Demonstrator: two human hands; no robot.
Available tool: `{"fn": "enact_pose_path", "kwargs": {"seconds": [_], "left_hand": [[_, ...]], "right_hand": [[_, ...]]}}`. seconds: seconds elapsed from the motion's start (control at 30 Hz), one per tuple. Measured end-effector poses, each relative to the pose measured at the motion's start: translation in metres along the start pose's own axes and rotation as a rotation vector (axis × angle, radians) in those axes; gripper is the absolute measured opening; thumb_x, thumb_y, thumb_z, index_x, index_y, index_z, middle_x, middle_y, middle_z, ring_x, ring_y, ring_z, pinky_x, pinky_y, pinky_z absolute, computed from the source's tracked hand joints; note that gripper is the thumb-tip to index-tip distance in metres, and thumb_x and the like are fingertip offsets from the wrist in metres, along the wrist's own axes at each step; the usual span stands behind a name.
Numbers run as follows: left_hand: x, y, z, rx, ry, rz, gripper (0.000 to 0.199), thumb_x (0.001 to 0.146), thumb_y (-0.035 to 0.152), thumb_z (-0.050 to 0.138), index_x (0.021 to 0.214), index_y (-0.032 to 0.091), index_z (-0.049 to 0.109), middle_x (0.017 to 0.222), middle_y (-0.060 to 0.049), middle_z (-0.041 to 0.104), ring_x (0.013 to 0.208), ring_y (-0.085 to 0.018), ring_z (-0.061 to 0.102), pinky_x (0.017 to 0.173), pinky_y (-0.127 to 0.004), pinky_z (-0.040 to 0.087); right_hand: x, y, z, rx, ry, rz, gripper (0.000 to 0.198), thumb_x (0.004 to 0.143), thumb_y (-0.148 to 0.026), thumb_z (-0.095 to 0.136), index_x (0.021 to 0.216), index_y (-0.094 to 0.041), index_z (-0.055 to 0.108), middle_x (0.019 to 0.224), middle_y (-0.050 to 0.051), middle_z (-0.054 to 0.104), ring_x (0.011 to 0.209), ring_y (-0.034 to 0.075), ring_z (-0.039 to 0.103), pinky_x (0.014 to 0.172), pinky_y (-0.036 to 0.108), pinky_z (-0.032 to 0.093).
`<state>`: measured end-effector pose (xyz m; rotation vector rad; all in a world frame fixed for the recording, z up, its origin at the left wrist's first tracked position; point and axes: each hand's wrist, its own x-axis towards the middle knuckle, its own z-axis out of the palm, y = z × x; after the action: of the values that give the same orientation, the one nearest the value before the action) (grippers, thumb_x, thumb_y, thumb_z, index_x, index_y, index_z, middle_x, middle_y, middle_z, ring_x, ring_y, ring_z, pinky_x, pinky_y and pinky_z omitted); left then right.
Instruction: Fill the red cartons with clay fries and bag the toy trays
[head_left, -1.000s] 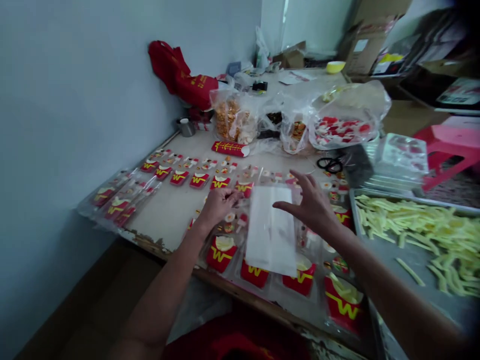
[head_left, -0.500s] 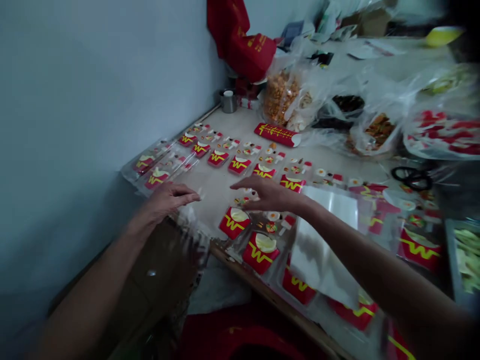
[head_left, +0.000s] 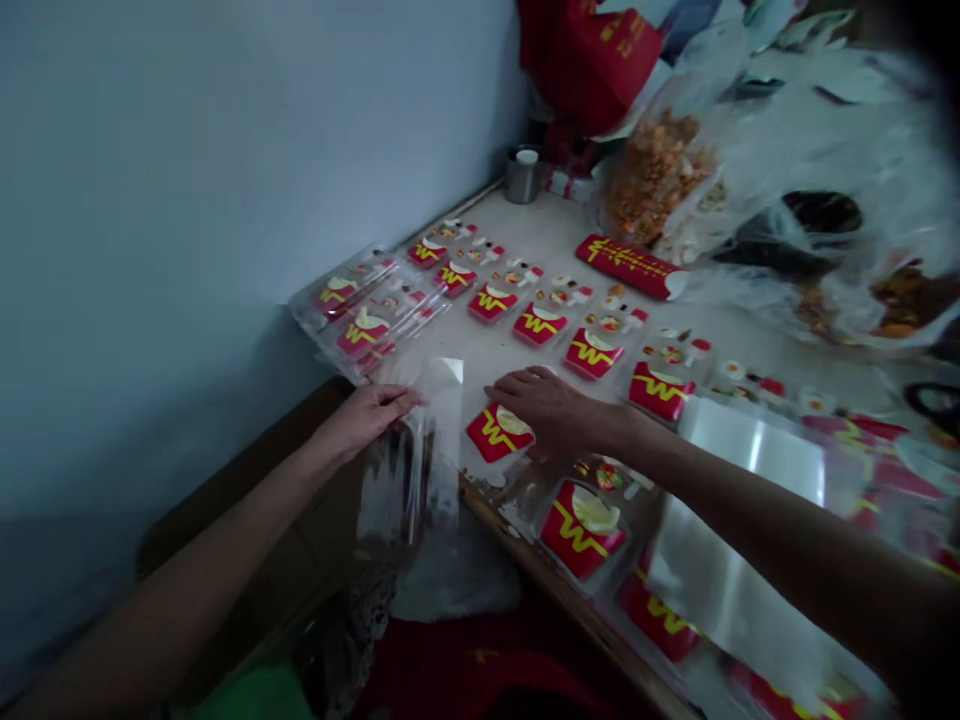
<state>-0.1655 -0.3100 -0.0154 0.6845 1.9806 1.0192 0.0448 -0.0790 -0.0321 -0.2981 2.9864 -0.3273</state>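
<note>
Right hand has come down over the red packet near the tabletop's edge in the head view; grip partly hidden, can't tell if it's pinching. Left hand grip pinches a clear bag over that edge: keep bag taut, packet level. Versus earlier, bag blurs less.

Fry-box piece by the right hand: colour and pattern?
The fry-box piece is red with a yellow zigzag; head view.
</note>
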Motion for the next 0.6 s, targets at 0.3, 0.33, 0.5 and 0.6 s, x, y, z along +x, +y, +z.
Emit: {"fn": "enact_pose_path", "kwargs": {"seconds": [0.3, 0.33, 0.5, 0.6], "left_hand": [[-0.006, -0.002, -0.006, -0.246, 0.173, -0.045, 0.04, 0.046, 0.044, 0.094, 0.068, 0.018, 0.075, 0.065, 0.0, 0.067, 0.061, -0.012, 0.054, 0.062, -0.026, 0.039], [-0.008, 0.0, -0.003, -0.24, 0.183, -0.047, 0.04, 0.044, 0.042, 0.095, 0.066, 0.017, 0.072, 0.063, 0.001, 0.065, 0.059, -0.011, 0.052, 0.06, -0.026, 0.038], [-0.02, 0.016, 0.022, -0.07, 0.153, 0.086, 0.038, 0.051, 0.043, 0.093, 0.067, 0.017, 0.07, 0.064, 0.002, 0.065, 0.06, -0.011, 0.052, 0.058, -0.025, 0.037], [-0.027, 0.026, 0.033, 0.033, 0.116, 0.124, 0.038, 0.055, 0.047, 0.091, 0.068, 0.018, 0.071, 0.065, 0.001, 0.066, 0.062, -0.013, 0.053, 0.059, -0.026, 0.038]], "right_hand": [[-0.025, -0.02, -0.058, 0.061, 0.154, 0.071, 0.102, 0.064, -0.055, 0.084, 0.15, -0.018, 0.045, 0.139, 0.017, 0.055, 0.127, 0.037, 0.051, 0.108, 0.051, 0.04], [-0.032, -0.021, -0.068, 0.049, 0.175, 0.107, 0.101, 0.066, -0.055, 0.083, 0.151, -0.019, 0.043, 0.14, 0.016, 0.054, 0.127, 0.037, 0.051, 0.107, 0.05, 0.041], [-0.052, -0.022, -0.092, -0.115, 0.339, 0.359, 0.101, 0.069, -0.054, 0.081, 0.154, -0.023, 0.038, 0.133, 0.016, 0.054, 0.12, 0.039, 0.051, 0.099, 0.054, 0.044], [-0.057, -0.028, -0.089, -0.221, 0.397, 0.473, 0.102, 0.071, -0.056, 0.08, 0.156, -0.023, 0.035, 0.13, 0.017, 0.054, 0.118, 0.041, 0.049, 0.096, 0.056, 0.041]]}}
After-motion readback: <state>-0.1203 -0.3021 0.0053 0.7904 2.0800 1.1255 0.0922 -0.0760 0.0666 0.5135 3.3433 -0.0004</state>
